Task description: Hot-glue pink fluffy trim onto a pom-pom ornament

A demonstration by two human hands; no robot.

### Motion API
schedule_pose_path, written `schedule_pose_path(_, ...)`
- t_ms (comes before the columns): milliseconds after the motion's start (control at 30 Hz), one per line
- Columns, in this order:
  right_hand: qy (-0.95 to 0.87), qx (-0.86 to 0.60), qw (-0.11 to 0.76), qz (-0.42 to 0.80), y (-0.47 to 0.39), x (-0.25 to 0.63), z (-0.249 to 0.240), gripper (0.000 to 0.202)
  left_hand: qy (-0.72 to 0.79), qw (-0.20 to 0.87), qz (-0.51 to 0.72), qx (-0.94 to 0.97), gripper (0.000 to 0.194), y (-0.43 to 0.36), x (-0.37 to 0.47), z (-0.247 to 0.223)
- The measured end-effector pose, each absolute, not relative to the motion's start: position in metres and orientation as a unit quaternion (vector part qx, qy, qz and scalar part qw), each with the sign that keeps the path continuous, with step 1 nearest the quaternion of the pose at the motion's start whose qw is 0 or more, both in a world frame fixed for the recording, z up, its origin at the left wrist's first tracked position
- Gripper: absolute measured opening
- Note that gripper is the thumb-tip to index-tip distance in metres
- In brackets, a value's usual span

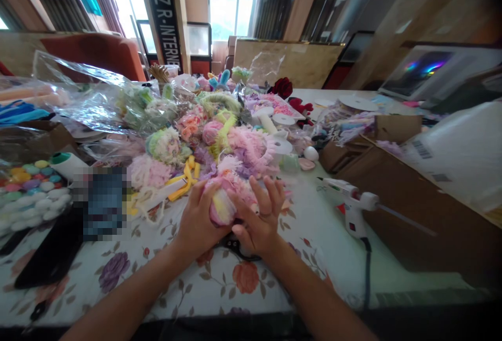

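A round pink doll-head-like piece with a pale yellow patch (223, 208) and fluffy pink yarn sits just above the table's front part. My left hand (201, 217) is wrapped round its left side, closed on it. My right hand (262, 215) rests at its right side, index finger against the piece and the other fingers spread. Under the hands lies a dark object with small shiny dots (235, 247), mostly hidden. Fluffy pink and purple yarn pieces (251, 147) heap up just beyond my hands. Yellow strips (188, 178) lie to the left of the piece.
A white glue gun (355, 202) leans by a brown cardboard box (408, 215) at right. Pompoms (37, 194), a white spool (68, 166) and a black flat object (50, 249) lie at left. Clear plastic wrap (90, 103) covers part of the heap. The tablecloth (157, 283) is flowered.
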State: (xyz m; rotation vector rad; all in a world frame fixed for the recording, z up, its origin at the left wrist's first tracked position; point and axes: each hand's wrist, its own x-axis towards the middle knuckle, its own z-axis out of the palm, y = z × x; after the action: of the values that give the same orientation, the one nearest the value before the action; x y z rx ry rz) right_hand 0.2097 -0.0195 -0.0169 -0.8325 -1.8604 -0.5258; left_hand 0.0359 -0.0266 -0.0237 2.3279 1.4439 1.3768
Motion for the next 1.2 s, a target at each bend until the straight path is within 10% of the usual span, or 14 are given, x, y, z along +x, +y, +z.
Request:
schedule_pose_path(367,-0.774,-0.424,0.438,-0.171,-0.0171,0.2046,-0.0191,0.056,0.462,0.069,0.476,0.745,0.079,-0.0269,0.0389,-0.0248)
schedule_pose_path(1200,-0.747,-0.398,0.455,-0.278,-0.0171,0.2075,-0.0169,0.072,0.445,0.534,0.544,0.469,0.071,-0.0235,0.0327,-0.0180)
